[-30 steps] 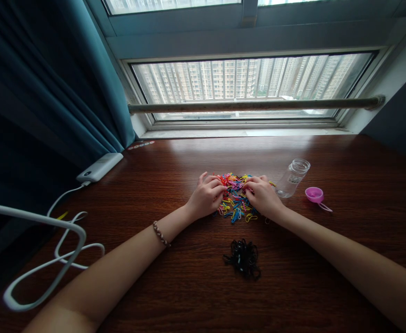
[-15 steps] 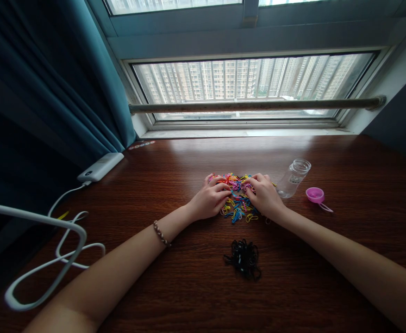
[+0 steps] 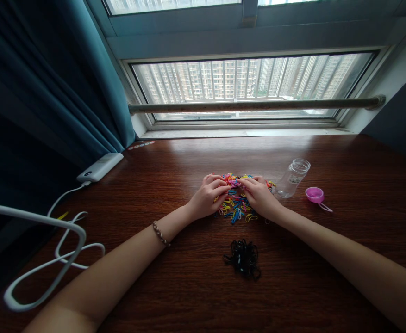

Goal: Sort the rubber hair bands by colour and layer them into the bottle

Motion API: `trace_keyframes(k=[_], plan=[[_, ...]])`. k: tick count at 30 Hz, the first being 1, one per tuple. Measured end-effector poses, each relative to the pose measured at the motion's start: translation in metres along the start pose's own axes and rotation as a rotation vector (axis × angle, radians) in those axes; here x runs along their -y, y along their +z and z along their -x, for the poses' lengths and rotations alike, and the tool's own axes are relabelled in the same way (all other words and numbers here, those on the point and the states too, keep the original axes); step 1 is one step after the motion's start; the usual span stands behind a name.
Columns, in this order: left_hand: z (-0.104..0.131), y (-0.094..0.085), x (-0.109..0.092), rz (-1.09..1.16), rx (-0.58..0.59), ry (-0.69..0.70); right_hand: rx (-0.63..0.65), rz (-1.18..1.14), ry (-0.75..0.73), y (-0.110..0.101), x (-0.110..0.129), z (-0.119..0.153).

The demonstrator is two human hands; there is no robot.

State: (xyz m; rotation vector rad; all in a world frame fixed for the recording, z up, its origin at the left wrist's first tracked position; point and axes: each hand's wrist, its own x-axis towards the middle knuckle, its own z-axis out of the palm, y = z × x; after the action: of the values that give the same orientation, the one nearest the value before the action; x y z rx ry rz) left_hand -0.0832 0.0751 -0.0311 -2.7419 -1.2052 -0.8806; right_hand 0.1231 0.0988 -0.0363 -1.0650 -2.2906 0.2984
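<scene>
Both hands have drawn together over the coloured bands (image 3: 235,203) — left hand (image 3: 207,199) and right hand (image 3: 261,196) fingertips pinching bands; black bands (image 3: 242,256) lie untouched on the surface.

We saw a loose heap of small colourful elastic bands (image 3: 236,203) lying flat on the dark wooden desk, at the centre of the view. The bands were thin loops in pink, blue, yellow, orange and green, tangled over one another in a low, spread mound. Its edges at nine and three o'clock were covered by our fingers; the six o'clock edge lay bare, with blue and yellow loops straggling outward. Single bands could not be told apart at the twelve o'clock side.
</scene>
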Motion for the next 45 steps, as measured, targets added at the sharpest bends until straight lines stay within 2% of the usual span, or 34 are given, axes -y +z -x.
trace_keyframes(k=[5, 10, 17, 22, 28, 32, 37, 45], plan=[[0.001, 0.001, -0.002, -0.019, 0.051, -0.028, 0.0, -0.034, 0.033, 0.001, 0.0, 0.0], [0.0, 0.001, -0.002, -0.03, 0.053, -0.089, -0.045, -0.045, 0.035, -0.002, 0.003, 0.0], [-0.001, 0.003, 0.003, 0.038, 0.022, -0.132, 0.047, -0.014, -0.031, 0.0, 0.0, 0.002], [-0.003, 0.002, 0.005, 0.135, -0.062, -0.171, 0.055, 0.003, -0.038, 0.003, -0.002, 0.002], [-0.005, 0.0, 0.009, 0.34, -0.137, -0.266, -0.022, -0.065, 0.005, -0.005, 0.004, -0.002], [-0.004, 0.001, 0.012, 0.438, -0.149, -0.302, -0.104, -0.102, 0.077, -0.01, 0.006, -0.003], [-0.003, 0.003, 0.013, 0.507, -0.148, -0.409, -0.161, -0.202, 0.142, -0.014, 0.007, -0.003], [-0.003, 0.004, 0.015, 0.593, -0.197, -0.514, -0.197, -0.21, 0.126, -0.015, 0.009, -0.005]])
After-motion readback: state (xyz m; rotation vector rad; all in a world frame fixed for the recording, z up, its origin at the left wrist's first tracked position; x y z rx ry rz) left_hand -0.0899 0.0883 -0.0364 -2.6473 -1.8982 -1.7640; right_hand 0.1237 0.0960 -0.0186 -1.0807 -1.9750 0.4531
